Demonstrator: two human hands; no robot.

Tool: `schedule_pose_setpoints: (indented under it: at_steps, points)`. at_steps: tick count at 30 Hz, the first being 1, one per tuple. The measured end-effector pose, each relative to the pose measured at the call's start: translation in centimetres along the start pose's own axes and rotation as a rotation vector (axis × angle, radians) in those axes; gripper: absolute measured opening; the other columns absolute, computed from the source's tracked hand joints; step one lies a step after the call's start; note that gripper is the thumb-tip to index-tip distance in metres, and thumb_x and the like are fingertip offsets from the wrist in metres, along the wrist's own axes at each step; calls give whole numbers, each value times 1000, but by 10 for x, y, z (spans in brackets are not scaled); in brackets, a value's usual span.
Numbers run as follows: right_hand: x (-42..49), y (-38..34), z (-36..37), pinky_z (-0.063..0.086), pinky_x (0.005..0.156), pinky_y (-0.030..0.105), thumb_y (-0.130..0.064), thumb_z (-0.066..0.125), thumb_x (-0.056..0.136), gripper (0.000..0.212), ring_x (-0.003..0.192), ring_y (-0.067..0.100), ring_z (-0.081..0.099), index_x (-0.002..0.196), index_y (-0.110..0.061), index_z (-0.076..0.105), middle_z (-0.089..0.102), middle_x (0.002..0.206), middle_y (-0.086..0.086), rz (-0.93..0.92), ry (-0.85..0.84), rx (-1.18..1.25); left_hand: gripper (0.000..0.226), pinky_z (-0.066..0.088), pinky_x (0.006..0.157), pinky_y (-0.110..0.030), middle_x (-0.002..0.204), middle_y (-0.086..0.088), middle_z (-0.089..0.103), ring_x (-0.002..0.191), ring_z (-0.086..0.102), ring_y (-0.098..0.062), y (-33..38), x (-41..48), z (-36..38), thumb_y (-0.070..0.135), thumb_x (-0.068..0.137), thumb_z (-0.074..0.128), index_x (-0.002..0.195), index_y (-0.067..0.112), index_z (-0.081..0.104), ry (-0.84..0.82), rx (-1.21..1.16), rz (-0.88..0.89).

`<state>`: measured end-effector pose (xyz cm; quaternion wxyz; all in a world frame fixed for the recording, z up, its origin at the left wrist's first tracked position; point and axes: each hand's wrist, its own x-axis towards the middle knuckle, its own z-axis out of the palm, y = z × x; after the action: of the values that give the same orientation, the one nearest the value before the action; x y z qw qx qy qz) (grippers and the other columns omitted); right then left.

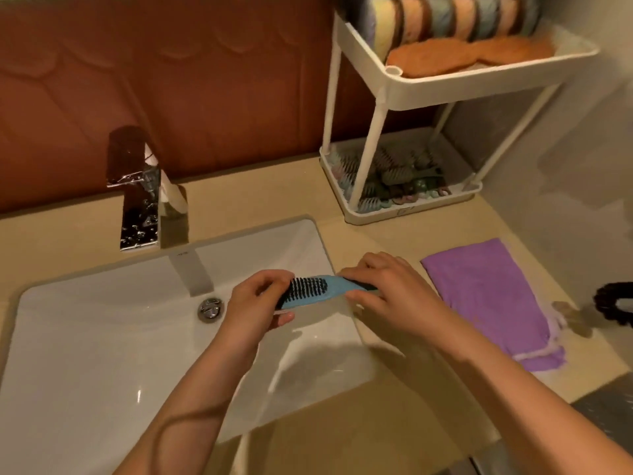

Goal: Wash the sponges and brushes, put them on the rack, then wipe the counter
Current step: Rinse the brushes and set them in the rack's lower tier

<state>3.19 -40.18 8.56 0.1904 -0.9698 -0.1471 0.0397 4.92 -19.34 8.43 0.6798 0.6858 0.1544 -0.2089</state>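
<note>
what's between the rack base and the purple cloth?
Head view: only bare counter between the rack and the purple cloth; nothing sits there.

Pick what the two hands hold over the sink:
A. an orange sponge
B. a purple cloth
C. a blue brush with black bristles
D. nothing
C: the left hand and right hand each grip an end of the blue brush above the sink.

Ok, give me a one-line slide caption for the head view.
Left hand and right hand hold a blue brush over the sink, rack and purple cloth alongside.
</note>
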Motion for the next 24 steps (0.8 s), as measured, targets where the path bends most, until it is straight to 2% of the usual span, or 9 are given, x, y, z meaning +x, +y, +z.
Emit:
schedule_pose_setpoints:
  at_steps: [2,5,9,14,16,19,22,24]
  points:
    - [-4,30,-12,23,77,26,-41,48,93,37,99,15,49,127,-29,57,58,103,-4,23,28,-18,14,51,69,-19,101,-3,64,87,60,-14,6,4,25,18,87,62,101,14,64,-25,262,184]
    - [-4,60,-26,22,78,24,-39,53,91,37,101,14,47,126,-27,58,58,104,-4,25,50,-14,22,39,68,-14,97,1,64,88,56,-12,13,13,50,22,80,70,101,17,63,3,642,479]
    - [0,100,-45,37,82,28,-31,58,90,39,100,17,48,127,-21,59,58,105,1,40,14,50,24,38,71,-23,96,1,65,88,57,-14,26,29,87,31,84,65,103,17,65,66,882,674]
    - [7,138,-48,37,89,37,-39,56,89,37,105,19,50,124,-26,60,57,104,-2,165,58,66,19,45,70,-28,89,-1,67,83,59,-16,30,46,124,29,86,64,98,15,68,111,767,654]
    - [9,153,-46,36,90,37,-40,58,89,35,106,19,47,120,-26,62,53,100,-7,209,89,130,16,40,66,-25,83,1,64,79,58,-15,29,51,140,27,86,64,94,14,68,156,713,627]
    - [15,163,-44,28,86,24,-34,57,91,31,106,17,40,118,-21,63,48,98,-7,219,108,264,16,38,61,-19,82,4,63,78,56,-12,29,56,152,26,87,63,94,13,68,201,633,595]
    - [28,174,-50,24,84,24,-47,43,89,43,104,20,37,119,-22,61,43,94,-4,190,45,184,15,39,59,-6,85,5,61,80,56,-11,32,65,162,26,87,62,96,14,65,212,576,566]
    - [38,183,-58,25,86,28,-52,34,83,52,105,21,38,120,-25,60,42,94,-5,163,52,109,25,42,68,-4,97,4,61,90,56,-11,36,70,167,26,85,65,108,15,61,157,567,557]
